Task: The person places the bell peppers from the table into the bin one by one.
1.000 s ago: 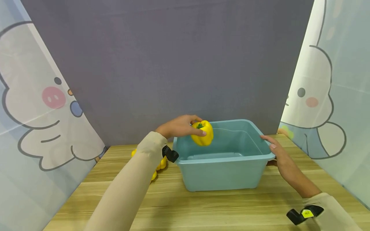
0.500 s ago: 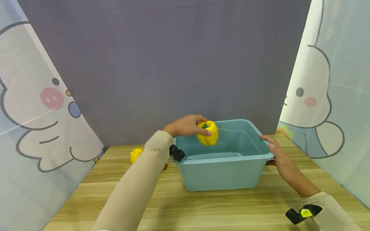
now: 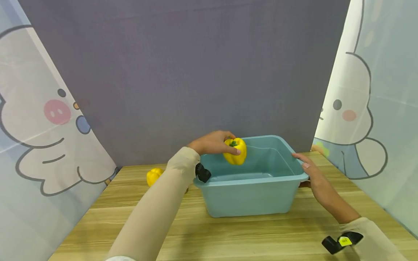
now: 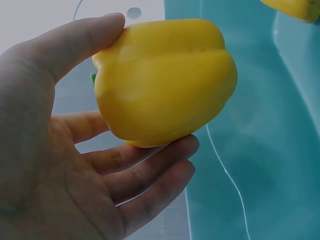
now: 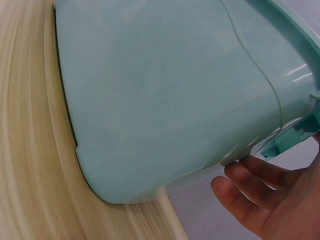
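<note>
while the left hand [image 3: 212,142] curls its fingers and thumb around a glossy yellow bell pepper [image 3: 234,151] above the teal plastic tub [image 3: 251,195], the right hand [image 3: 310,172] grips the tub's right rim; another yellow pepper [image 3: 153,175] lies on the wooden tabletop [image 3: 228,235] left of the tub.

Yellow bell pepper [image 3: 234,151]: glossy, lobed, green stem up, pinched between thumb and fingers of left hand [image 3: 212,143], held over the tub's left half. Teal plastic tub [image 3: 248,195]: rectangular, upright on the table, right hand [image 3: 313,172] gripping its right rim.
</note>
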Demonstrator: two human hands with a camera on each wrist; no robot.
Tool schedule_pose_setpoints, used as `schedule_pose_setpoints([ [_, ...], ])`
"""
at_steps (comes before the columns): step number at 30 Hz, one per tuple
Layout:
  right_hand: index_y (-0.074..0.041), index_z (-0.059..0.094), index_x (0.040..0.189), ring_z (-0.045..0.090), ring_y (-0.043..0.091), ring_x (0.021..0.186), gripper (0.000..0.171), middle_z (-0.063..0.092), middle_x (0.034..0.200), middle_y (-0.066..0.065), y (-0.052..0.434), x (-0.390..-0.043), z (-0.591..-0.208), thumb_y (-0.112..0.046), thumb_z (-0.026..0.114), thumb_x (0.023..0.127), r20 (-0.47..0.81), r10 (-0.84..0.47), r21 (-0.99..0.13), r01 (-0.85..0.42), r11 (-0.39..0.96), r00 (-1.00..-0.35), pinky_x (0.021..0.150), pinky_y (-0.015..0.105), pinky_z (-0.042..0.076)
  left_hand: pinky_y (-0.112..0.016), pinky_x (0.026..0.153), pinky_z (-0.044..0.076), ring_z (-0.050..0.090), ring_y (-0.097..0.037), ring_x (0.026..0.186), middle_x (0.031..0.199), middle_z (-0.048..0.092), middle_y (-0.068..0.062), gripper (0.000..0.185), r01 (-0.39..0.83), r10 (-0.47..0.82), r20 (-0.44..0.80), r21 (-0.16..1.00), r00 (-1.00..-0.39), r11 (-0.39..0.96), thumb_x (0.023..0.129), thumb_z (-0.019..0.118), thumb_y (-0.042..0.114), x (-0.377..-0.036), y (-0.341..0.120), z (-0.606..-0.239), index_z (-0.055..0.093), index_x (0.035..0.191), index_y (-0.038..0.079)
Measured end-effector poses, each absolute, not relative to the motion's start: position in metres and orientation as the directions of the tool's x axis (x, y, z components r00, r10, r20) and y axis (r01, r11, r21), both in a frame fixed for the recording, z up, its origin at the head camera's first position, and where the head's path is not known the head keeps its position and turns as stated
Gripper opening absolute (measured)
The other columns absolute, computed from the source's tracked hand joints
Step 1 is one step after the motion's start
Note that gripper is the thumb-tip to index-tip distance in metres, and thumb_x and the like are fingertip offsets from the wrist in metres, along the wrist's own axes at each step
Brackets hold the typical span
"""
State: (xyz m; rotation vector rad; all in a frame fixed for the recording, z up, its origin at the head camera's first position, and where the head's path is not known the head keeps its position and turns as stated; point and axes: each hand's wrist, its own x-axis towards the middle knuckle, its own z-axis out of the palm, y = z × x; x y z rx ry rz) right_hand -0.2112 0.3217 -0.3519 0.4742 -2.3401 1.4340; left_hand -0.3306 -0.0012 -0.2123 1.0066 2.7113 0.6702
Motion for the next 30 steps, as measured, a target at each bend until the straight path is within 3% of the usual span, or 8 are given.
schedule_pose_setpoints([
  [18, -0.008, 0.026, 0.156, 0.053, 0.008, 0.103, 0.050, 0.032, 0.146, 0.021, 0.321, -0.212, -0.353, -0.030, 0.018, 0.112, 0.470, -0.095, -0.785, -0.464, 0.410, -0.878, 0.069, 0.034, 0.054, -0.040, 0.097, 0.045, 0.049, -0.017, 0.119, 0.141, 0.053, 0.002, 0.069, 0.608, 0.662, -0.009, 0.386, -0.750, 0.694, 0.088, 0.069, 0.054, -0.332, 0.016, -0.214, 0.052, 0.145, 0.018],
  [30, -0.009, 0.027, 0.155, 0.053, 0.009, 0.104, 0.049, 0.032, 0.146, 0.020, 0.321, -0.213, -0.353, -0.029, 0.018, 0.111, 0.472, -0.085, -0.791, -0.464, 0.400, -0.878, 0.068, 0.035, 0.054, -0.039, 0.097, 0.048, 0.053, -0.019, 0.120, 0.137, 0.056, -0.003, 0.058, 0.608, 0.675, 0.009, 0.445, -0.737, 0.658, 0.096, 0.064, 0.049, -0.333, 0.020, -0.215, 0.053, 0.144, 0.019],
])
